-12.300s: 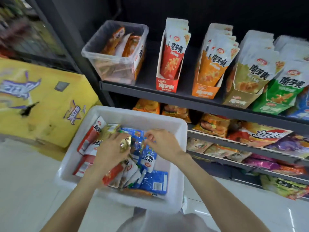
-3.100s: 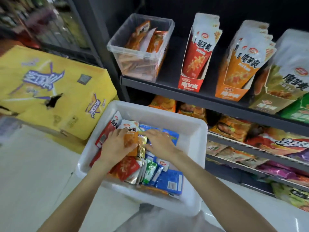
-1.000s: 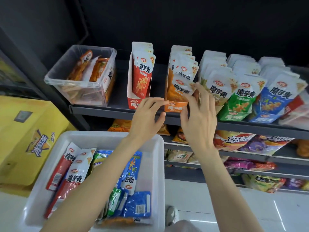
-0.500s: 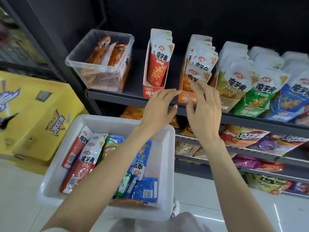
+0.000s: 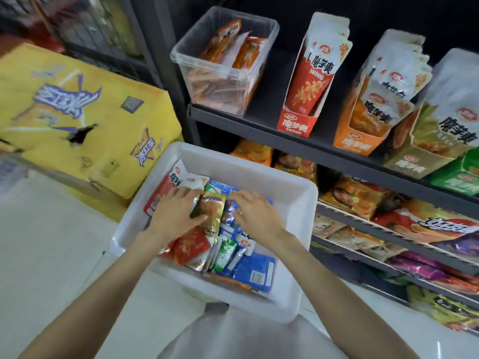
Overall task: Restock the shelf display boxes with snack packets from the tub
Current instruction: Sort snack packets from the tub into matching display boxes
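Observation:
A white tub (image 5: 295,255) sits low in front of me, holding several mixed snack packets in red, blue, green and gold. My left hand (image 5: 176,216) is inside it, thumb and fingers pinching the left edge of a gold packet (image 5: 213,212). My right hand (image 5: 256,216) lies beside it on the blue packets (image 5: 255,270), fingers bent down among them; whether it grips one is hidden. On the dark shelf (image 5: 259,130) stand the red display box (image 5: 298,124), the orange display box (image 5: 356,143) and a tan display box (image 5: 414,164), all holding upright packets.
A clear plastic bin (image 5: 220,73) of orange packets stands at the shelf's left end. A green display box (image 5: 458,181) is at the right edge. Lower shelves (image 5: 388,242) carry larger snack bags. A yellow carton (image 5: 77,112) sits on the pale floor to the left.
Both hands have come down from the orange display box on the shelf into the tub. The left hand now pinches a gold packet, and my view has dropped towards the tub.

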A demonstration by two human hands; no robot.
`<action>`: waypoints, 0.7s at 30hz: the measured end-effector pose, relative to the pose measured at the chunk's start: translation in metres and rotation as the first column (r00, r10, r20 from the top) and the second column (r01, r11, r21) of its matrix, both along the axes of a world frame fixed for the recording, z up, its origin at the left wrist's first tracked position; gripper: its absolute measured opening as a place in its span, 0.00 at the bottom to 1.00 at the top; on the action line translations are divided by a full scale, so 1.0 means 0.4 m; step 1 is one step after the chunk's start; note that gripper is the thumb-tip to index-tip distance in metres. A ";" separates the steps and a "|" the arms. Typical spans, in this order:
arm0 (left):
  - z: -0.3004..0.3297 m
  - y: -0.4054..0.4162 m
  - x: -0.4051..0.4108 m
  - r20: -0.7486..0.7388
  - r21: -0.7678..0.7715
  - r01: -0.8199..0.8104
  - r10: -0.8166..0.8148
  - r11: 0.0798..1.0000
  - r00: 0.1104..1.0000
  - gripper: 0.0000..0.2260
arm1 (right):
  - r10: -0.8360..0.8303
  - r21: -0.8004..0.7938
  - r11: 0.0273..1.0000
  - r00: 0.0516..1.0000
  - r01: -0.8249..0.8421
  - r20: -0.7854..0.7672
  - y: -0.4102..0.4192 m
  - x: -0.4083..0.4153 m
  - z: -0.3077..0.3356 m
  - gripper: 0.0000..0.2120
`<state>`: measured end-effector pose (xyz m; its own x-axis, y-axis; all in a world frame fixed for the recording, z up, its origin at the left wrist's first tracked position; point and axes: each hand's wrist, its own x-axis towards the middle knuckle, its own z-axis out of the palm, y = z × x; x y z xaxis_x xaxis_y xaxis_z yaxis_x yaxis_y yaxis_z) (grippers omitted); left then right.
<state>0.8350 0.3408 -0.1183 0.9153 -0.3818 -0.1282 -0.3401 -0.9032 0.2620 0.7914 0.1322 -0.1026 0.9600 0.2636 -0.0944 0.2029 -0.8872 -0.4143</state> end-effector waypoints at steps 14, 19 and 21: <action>-0.013 0.040 -0.009 -0.027 -0.297 -0.179 0.179 0.938 0.984 0.22 | -0.521 0.323 0.735 0.802 0.596 -0.292 0.062 0.067 -0.041 0.08; 0.048 -0.040 -0.042 -0.367 -0.626 -0.500 0.340 0.598 0.866 0.09 | -0.608 0.773 0.169 0.681 0.612 -0.407 -0.021 -0.018 0.093 0.11; 0.089 -0.096 -0.052 -0.543 -0.655 -0.604 0.273 0.454 0.794 0.09 | -0.633 0.846 -0.049 0.638 0.532 -0.438 -0.041 -0.039 0.131 0.11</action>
<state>0.8142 0.3022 -0.0825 0.9487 -0.0325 -0.3146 0.2935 -0.2802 0.9139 0.7759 0.1158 -0.0503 0.8056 -0.5474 -0.2267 -0.1116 0.2356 -0.9654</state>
